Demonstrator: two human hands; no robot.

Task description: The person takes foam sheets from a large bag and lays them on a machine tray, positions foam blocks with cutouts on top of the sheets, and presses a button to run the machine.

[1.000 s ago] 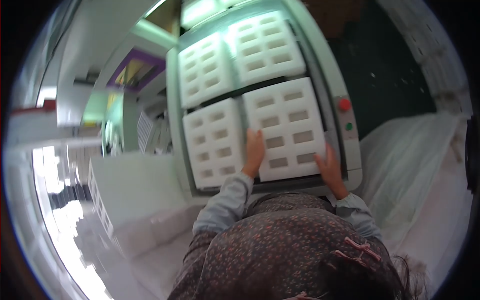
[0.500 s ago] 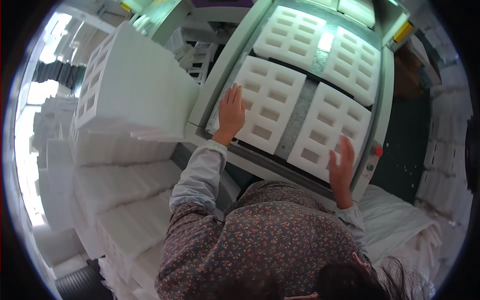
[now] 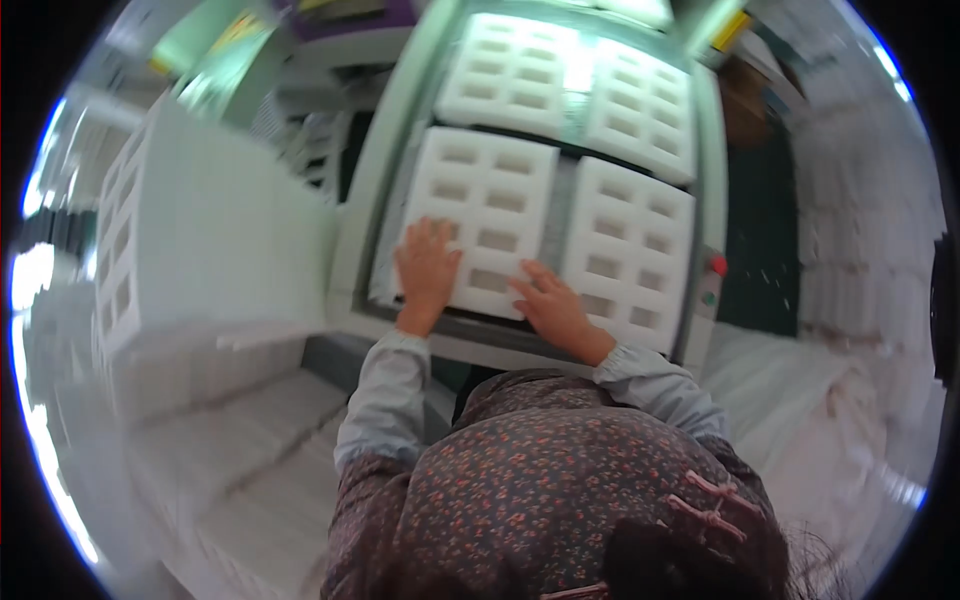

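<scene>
A white foam sheet [image 3: 477,195] with two columns of rectangular holes lies at the near left of a machine's metal bed [image 3: 556,215]. My left hand [image 3: 428,270] rests with fingers stretched out on this sheet's left side, partly covering its lower holes. At its lower right corner, my right hand [image 3: 553,310] has its fingers apart, the tips at the sheet's edge. A matching foam sheet [image 3: 630,250] lies at the near right. Two more, a back left sheet [image 3: 510,72] and a back right sheet [image 3: 645,100], sit beyond a dark dividing strip.
A tall stack of white foam [image 3: 230,230] stands left of the machine, with lower foam stacks [image 3: 270,450] nearer me. A red button [image 3: 717,265] and a green button [image 3: 709,298] are on the frame's right corner. Crumpled white sheeting [image 3: 770,400] lies at right.
My right hand has moved left from the near right sheet to the near left sheet's corner. My left hand has shifted slightly lower on its sheet. The camera view has shifted too.
</scene>
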